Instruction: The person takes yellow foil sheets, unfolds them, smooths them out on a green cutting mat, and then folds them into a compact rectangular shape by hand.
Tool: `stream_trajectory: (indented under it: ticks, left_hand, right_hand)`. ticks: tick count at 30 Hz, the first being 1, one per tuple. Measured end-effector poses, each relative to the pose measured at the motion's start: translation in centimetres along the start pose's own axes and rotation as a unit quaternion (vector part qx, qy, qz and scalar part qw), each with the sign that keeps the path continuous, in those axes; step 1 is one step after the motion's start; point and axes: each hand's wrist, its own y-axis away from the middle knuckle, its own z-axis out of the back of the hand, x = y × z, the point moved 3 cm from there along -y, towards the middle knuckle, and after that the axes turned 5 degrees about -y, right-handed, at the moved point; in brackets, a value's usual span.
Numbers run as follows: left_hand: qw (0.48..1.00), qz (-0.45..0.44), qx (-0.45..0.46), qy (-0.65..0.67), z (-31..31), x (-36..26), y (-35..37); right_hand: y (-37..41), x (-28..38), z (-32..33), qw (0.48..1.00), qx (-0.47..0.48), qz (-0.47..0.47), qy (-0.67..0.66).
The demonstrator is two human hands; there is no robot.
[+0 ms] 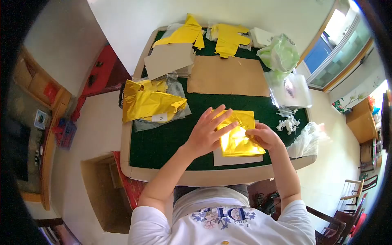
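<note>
A shiny gold foil piece (241,143), folded into a rough square, lies over a light grey card (228,160) near the front edge of the table. My left hand (210,132) is spread above the foil's left side, its fingers apart and reaching over it. At the foil's right side, my right hand (264,136) pinches it between thumb and fingers. A larger crumpled gold foil pile (151,104) with a white label marked "A" rests on clear plastic to the left.
The green-topped table (163,145) also bears a brown cardboard sheet (228,75), grey cards (169,59), yellow foil shapes (230,38), a green plastic bag (279,53), clear bags (290,90) and white strings (289,123). An open cardboard box (96,192) stands on the floor at left.
</note>
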Motion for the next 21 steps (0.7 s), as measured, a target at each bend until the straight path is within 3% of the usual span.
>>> stream_trajectory:
  ticks: [2, 3, 5, 6, 7, 8, 11, 14, 15, 18, 21]
  left_hand:
    - [0.999, -0.035, -0.022, 0.017, 0.0, 0.1, -1.7]
    - [0.999, -0.017, -0.020, 0.040, -0.1, 0.6, -2.5]
    - [0.996, 0.020, -0.016, 0.086, -0.2, 1.6, -4.1]
    - [0.985, 0.081, -0.079, 0.128, 0.2, 2.1, -5.7]
    - [0.965, 0.226, -0.020, 0.128, 1.2, 2.6, -7.1]
    - [0.939, 0.247, -0.063, 0.230, 0.5, 4.5, -8.4]
    - [0.757, 0.459, -0.011, 0.465, -3.0, 10.8, -9.6]
    - [0.634, 0.559, 0.009, 0.535, -6.7, 14.9, -9.2]
    - [0.653, 0.568, 0.027, 0.499, -8.4, 16.4, -8.7]
    - [0.687, 0.586, 0.079, 0.421, -11.6, 19.1, -6.7]
    - [0.669, 0.612, 0.047, 0.419, -11.7, 18.7, -5.4]
  right_hand:
    - [0.5, 1.3, -1.2, 1.000, -0.013, 0.006, -0.016]
    - [0.7, 2.1, -1.2, 0.996, -0.070, 0.022, 0.055]
    - [0.5, 3.4, -1.5, 0.984, 0.073, -0.032, -0.157]
    - [0.2, 3.9, 0.1, 0.995, 0.078, 0.016, -0.062]
    - [-0.2, 4.5, 0.8, 0.994, 0.072, 0.025, -0.073]
    - [-0.6, 4.8, 1.5, 0.995, 0.044, 0.049, -0.072]
    - [-2.1, 4.8, 4.0, 0.992, -0.054, 0.109, -0.023]
    - [-3.7, 3.9, 4.2, 0.968, -0.142, 0.196, 0.070]
    - [-3.4, 3.8, 3.7, 0.955, -0.188, 0.192, 0.125]
    - [-5.2, 2.6, 6.0, 0.866, -0.247, 0.196, 0.387]
    - [-3.3, 1.7, 5.1, 0.687, -0.309, 0.222, 0.619]
